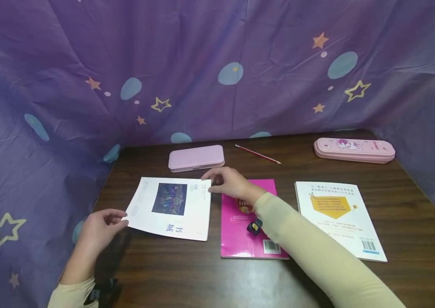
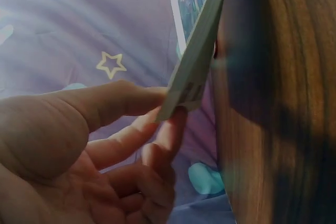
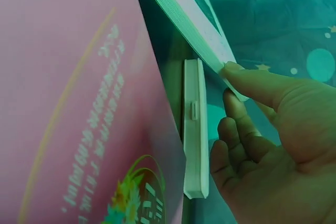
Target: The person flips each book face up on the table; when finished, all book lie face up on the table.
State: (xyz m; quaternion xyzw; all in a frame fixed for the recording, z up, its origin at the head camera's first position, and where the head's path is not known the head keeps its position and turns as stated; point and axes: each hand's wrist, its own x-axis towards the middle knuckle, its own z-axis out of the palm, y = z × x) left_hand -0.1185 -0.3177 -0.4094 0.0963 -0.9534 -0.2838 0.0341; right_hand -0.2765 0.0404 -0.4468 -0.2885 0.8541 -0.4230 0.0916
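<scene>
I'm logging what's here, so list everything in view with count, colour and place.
table: 1, brown, foreground
cloth: count unclear, patterned purple, behind and at both sides
held book: 1, white with dark picture, held up at left
pink book: 1, bright pink, table's middle, partly hidden
white book: 1, white with orange panel, right of pink book
plain case: 1, pale pink, back left
pencil: 1, mostly red, right of plain case
bunny case: 1, pink, back right
wrist cameras: 2, black, one per wrist
sleeves: 2, cream, on forearms
left hand: 1, bare, pinching held book's near left corner
right hand: 1, bare, pinching its far right corner
</scene>
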